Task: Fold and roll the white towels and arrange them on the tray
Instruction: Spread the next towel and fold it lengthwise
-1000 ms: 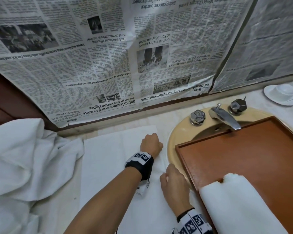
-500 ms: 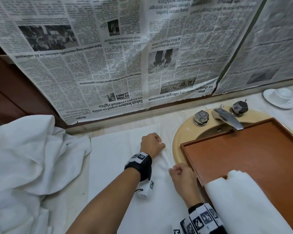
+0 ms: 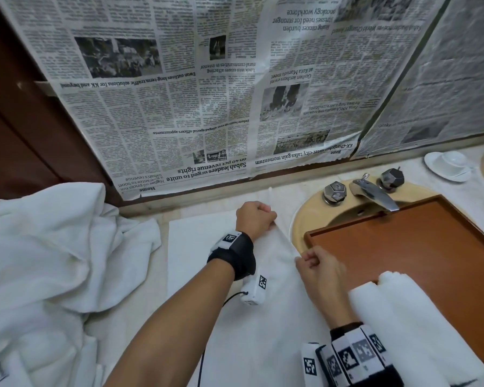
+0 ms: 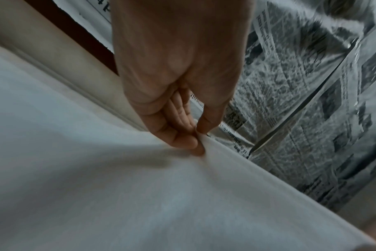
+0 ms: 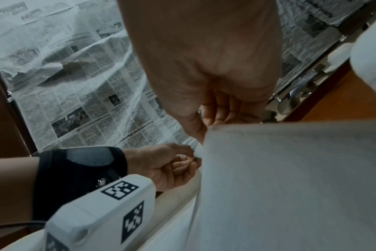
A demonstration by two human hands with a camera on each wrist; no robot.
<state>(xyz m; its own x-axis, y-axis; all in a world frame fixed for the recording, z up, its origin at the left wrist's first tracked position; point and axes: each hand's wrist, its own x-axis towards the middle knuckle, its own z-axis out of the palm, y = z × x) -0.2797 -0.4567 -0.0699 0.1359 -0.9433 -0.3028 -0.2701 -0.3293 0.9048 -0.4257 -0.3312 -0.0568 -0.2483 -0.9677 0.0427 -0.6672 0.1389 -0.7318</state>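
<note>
The flat towel (image 3: 215,275) is pinched along its raised right edge by the left hand (image 3: 253,219) and right hand (image 3: 320,270), beside the tray (image 3: 419,247) rim.

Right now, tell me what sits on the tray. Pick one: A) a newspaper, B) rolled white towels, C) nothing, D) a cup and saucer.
B: rolled towels lie at the near end of the tray; the cup stands on the counter beyond it.
</note>
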